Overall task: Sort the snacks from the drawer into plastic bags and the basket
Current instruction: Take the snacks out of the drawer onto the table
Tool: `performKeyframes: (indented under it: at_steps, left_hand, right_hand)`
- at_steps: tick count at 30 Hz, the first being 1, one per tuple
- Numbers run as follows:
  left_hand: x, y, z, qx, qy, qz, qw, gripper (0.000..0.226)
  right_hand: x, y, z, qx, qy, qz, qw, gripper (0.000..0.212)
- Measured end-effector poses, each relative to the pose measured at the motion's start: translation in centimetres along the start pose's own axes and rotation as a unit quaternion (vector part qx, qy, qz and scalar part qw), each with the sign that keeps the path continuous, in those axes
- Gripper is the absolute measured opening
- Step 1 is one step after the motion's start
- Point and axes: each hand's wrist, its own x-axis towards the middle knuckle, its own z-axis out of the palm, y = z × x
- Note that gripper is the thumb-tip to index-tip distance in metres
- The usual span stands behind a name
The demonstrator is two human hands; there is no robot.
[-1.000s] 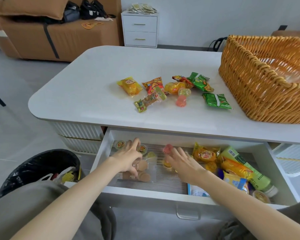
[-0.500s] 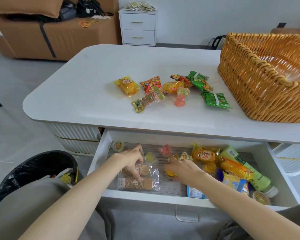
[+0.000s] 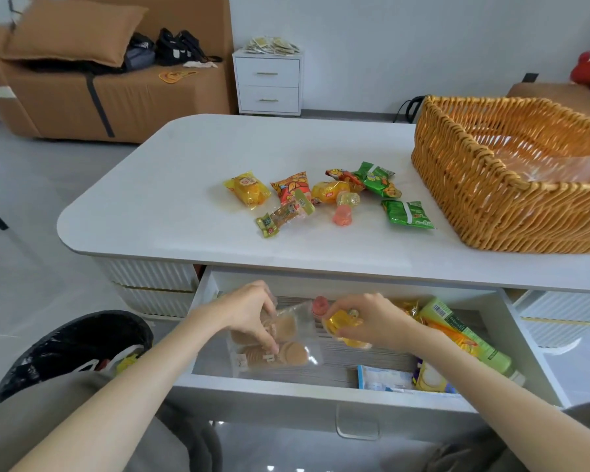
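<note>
left arm: bare forearm reaches forward from lower left | left hand (image 3: 247,310): palm down, fingers curled, pinching clear biscuit bag (image 3: 286,349) at the fingertips | right arm: bare forearm angles in from lower right | right hand (image 3: 375,318): fingers curled round yellow jelly cups (image 3: 343,323) | hands near, not touching

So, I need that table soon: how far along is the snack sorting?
Early. A cluster of snacks lies on the table, none bagged. The left hand grips a biscuit bag and the right hand holds yellow jelly cups, both over the drawer. Left to sort: a green tube, a blue packet and others. The basket shows only clear plastic.
</note>
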Motion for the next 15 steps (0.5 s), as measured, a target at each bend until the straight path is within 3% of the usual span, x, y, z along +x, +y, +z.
performKeyframes:
  at_steps: [3, 6, 7, 10, 13, 15]
  left_hand:
    - [-1.4, 0.8, -3.2, -0.118, 0.068, -0.044, 0.99, 0.076]
    - [-2.1, 1.1, -5.8, -0.303, 0.133, -0.066, 0.942, 0.108]
    - [-2.0, 1.2, -6.5, -0.353, 0.153, -0.071, 0.92, 0.1]
    - [-1.2, 1.2, -7.7, -0.497, 0.23, -0.081, 0.833, 0.043]
    - [1.2, -0.6, -7.5, -0.582, 0.3, -0.129, 0.745, 0.041]
    - [2.7, -2.0, -7.2, -0.572, 0.338, -0.183, 0.724, 0.055]
  right_hand:
    - [-1.1, -1.6, -3.6, 0.077, 0.08, 0.008, 0.994, 0.022]
    - [-1.1, -2.1, -6.2, 0.112, 0.171, 0.022, 0.979, 0.023]
    - [-0.6, -2.1, -6.8, 0.115, 0.198, 0.031, 0.973, 0.023]
    - [1.5, -2.1, -7.5, 0.116, 0.254, 0.06, 0.958, 0.02]
    - [4.5, -2.5, -7.0, 0.118, 0.281, 0.074, 0.949, 0.019]
    - [6.6, -2.9, -6.1, 0.118, 0.283, 0.082, 0.948, 0.021]
